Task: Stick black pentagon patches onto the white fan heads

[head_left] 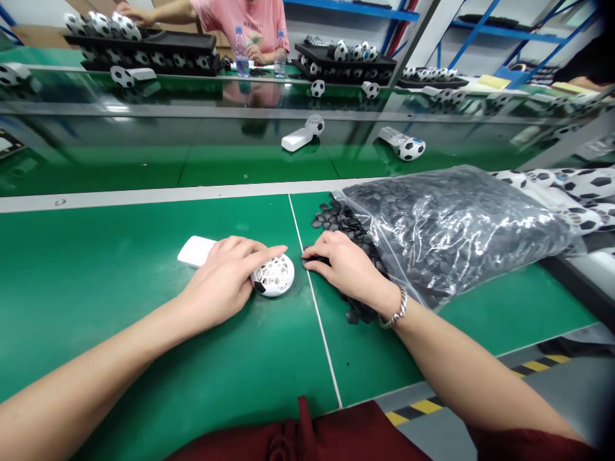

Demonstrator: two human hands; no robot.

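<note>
Head cam here: left hand [218,275] is cupping a white lattice soccer-ball shell [273,275] on the green surface [144,269], while right hand [343,266] is pressing narrow onto loose black pentagon patches [334,221] spilling beside a plastic bag [446,230], can't tell if it's gripping one

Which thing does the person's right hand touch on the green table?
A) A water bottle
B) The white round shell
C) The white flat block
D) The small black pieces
D. The right hand rests on the small black pieces spilled beside the clear plastic bag, while the left hand is on the white round shell.
</note>
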